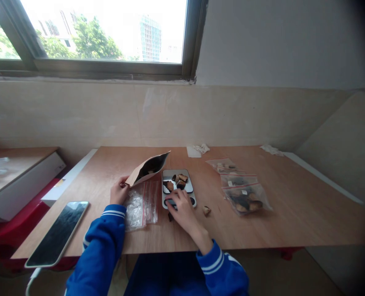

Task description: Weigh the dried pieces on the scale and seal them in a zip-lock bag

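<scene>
A brown paper pouch (143,171) is tilted with its mouth gaping, and some pieces show in its dark inside. My left hand (118,191) is closed on the pouch's lower left corner. To its right lies a small digital scale (165,204) bearing several dried brown chunks (181,181) on its plate. Over the scale's front panel is my right hand (182,207), thumb and fingers apart, with nothing visible held. One loose chunk (206,211) lies right of that hand, and a dark scrap (170,217) sits near the scale's front edge.
Clear zip bags (136,211) lie under and beside the pouch. On the right are filled zip bags (245,199). A phone (57,234) with a cable rests at the table's left edge. White paper (193,152) and crumpled tissue (202,148) lie near the wall.
</scene>
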`<state>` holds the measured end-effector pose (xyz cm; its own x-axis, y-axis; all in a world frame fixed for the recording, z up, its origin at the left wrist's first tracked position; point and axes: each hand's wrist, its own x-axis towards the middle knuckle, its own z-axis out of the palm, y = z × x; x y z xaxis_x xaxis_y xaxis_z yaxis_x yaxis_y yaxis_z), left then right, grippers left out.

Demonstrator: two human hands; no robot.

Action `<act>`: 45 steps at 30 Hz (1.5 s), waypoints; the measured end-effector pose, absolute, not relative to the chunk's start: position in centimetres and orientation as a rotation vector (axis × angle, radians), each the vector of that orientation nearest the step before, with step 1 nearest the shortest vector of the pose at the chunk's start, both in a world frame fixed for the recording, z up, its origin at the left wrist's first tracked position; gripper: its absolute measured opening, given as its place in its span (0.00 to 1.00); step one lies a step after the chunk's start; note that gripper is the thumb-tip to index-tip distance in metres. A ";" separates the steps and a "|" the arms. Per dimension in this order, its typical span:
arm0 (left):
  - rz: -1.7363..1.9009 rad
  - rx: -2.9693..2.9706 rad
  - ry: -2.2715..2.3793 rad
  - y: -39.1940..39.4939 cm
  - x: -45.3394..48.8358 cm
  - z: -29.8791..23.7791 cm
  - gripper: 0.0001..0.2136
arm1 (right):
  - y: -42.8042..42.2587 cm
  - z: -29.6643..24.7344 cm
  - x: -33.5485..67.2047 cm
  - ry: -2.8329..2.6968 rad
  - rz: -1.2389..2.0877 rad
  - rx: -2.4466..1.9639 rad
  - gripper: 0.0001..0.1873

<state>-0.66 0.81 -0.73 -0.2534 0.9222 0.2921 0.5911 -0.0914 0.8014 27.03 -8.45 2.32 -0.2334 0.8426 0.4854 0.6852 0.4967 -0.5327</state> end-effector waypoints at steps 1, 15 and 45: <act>1.270 1.647 1.838 0.8 -0.6 -0.6 0.21 | -9.5 1.8 27.1 -2.023 0.290 -1.251 0.08; 1.254 1.685 1.849 0.5 -0.3 -0.1 0.20 | -11.1 1.2 29.9 -1.689 0.528 -1.220 0.08; 1.215 1.687 1.878 0.6 -0.4 0.4 0.21 | -11.4 -1.9 36.7 -1.675 0.268 -1.545 0.11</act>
